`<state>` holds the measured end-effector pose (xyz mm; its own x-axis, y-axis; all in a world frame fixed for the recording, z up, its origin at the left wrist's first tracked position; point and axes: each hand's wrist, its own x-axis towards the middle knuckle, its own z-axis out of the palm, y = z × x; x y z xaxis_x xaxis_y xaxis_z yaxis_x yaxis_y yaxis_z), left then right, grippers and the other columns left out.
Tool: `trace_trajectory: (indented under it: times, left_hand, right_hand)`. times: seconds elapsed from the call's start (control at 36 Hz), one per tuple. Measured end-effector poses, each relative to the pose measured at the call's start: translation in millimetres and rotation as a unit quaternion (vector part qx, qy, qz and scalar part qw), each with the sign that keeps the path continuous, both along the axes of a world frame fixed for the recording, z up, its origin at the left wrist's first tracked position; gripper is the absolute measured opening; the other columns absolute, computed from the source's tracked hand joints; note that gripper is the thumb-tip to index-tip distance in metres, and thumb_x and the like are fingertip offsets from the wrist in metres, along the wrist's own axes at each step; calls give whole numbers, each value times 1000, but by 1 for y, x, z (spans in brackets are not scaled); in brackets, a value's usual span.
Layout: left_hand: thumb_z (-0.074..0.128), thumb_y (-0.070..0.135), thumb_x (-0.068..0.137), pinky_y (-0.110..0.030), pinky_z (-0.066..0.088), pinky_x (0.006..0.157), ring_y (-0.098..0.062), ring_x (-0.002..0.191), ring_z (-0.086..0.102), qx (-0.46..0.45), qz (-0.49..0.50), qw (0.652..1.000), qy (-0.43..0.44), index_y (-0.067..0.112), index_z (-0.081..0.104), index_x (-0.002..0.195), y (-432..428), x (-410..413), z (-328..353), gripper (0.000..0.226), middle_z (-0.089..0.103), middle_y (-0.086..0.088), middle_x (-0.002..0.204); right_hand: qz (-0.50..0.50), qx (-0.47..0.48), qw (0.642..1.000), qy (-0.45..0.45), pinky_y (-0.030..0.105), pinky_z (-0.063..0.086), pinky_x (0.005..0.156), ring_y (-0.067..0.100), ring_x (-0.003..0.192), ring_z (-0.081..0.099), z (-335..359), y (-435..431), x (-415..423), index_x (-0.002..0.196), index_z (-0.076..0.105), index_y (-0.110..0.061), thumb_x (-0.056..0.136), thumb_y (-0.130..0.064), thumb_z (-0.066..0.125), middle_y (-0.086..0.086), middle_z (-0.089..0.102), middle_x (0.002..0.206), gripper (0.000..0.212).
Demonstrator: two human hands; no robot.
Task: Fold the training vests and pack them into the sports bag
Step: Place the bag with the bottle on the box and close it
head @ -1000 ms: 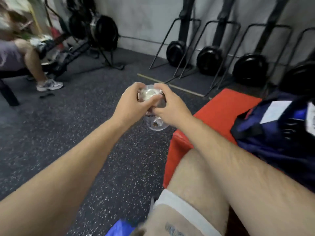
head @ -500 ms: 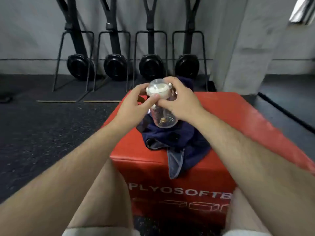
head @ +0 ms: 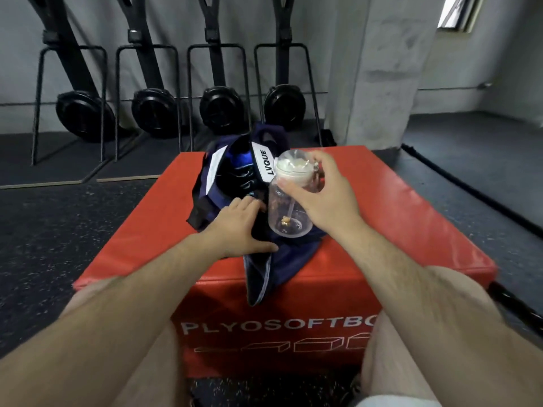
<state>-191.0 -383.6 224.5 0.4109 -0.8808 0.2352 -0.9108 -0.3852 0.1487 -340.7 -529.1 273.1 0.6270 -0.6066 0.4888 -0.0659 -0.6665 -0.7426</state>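
Released from the clear bottle (head: 282, 214), the left hand (head: 238, 227) is now resting flat on the navy sports bag (head: 235, 177) atop the red plyo box (head: 411, 218). The right hand (head: 323, 201) is gripping the bottle just above the box. Folding and packing are looking unfinished.

clear plastic bottle (head: 289, 207), glossy red box (head: 411, 218)
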Motion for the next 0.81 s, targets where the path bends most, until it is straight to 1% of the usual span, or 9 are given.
trace_trajectory:
  times: [0.08, 0.17, 0.28, 0.39, 0.44, 0.56, 0.61, 0.75, 0.81]
  left_hand:
    - [72, 53, 78, -38, 42, 90, -24, 109, 46, 17, 10, 996, -82, 17, 56, 124, -11, 7, -1, 60, 57, 0, 119]
    - [68, 43, 85, -38, 48, 86, -26, 106, 54, -32, 24, 999, -13, 18, 66, 108, -13, 15, 13, 34, 68, -2, 103]
    - [60, 46, 82, -40, 51, 77, -27, 89, 65, -119, 41, 990, 68, 14, 67, 88, -14, 22, 44, 34, 71, -6, 88]
    - [62, 18, 90, -29, 35, 65, -20, 76, 56, -143, 41, 984, 95, 7, 59, 77, -17, 20, 83, 17, 60, 0, 73]
    - [62, 11, 89, -22, 30, 61, -15, 77, 52, -146, 32, 984, 95, 2, 64, 82, -17, 22, 98, 11, 58, 2, 77]
    - [67, 30, 91, -19, 31, 50, -11, 60, 43, -178, 54, 967, 172, 4, 58, 68, -18, 31, 112, 35, 50, 0, 62]
    - [68, 36, 90, -22, 33, 53, -13, 61, 44, -195, 78, 959, 189, 0, 60, 73, -17, 36, 114, 40, 51, -2, 64]
    - [71, 38, 88, -26, 40, 58, -6, 54, 46, -230, 96, 940, 234, 4, 66, 78, -13, 39, 116, 35, 55, 4, 61]
    - [71, 37, 87, -28, 42, 62, -10, 60, 50, -225, 93, 941, 236, 4, 69, 84, -13, 36, 115, 34, 61, 0, 68]
  right_hand:
    - [-2, -10, 1000, 2, 39, 54, 86, 4, 100, 63, -2, 2, -6, 125, 47, -41, 68, -71, 72, -21, 65, 112, 69]
    - [-2, -4, 1000, -7, 40, 53, 87, 4, 100, 63, -2, 6, -11, 123, 46, -42, 68, -71, 71, -21, 64, 112, 67]
    - [7, -9, 1000, -24, 39, 53, 85, 5, 99, 64, 1, 18, -12, 121, 46, -40, 69, -66, 74, -20, 64, 111, 65]
    - [29, -10, 999, -31, 37, 53, 85, 7, 100, 63, 4, 37, -5, 120, 45, -40, 68, -65, 75, -17, 64, 112, 66]
    - [41, -14, 999, -32, 32, 51, 84, 5, 101, 62, 5, 50, 1, 121, 44, -39, 70, -62, 78, -19, 63, 113, 65]
    - [63, -9, 997, -44, 28, 49, 85, 6, 104, 59, -2, 71, 18, 122, 41, -34, 74, -52, 80, -15, 60, 114, 65]
    - [64, 6, 997, -45, 28, 49, 85, 7, 103, 59, -6, 76, 27, 120, 38, -33, 75, -51, 80, -11, 58, 116, 64]
    - [75, -8, 997, 1, 36, 51, 86, 16, 106, 60, -20, 85, 44, 128, 35, -26, 80, -50, 77, -3, 56, 125, 67]
    - [83, -31, 996, 6, 32, 50, 84, 20, 110, 60, -24, 91, 49, 134, 35, -21, 82, -49, 75, 0, 55, 129, 71]
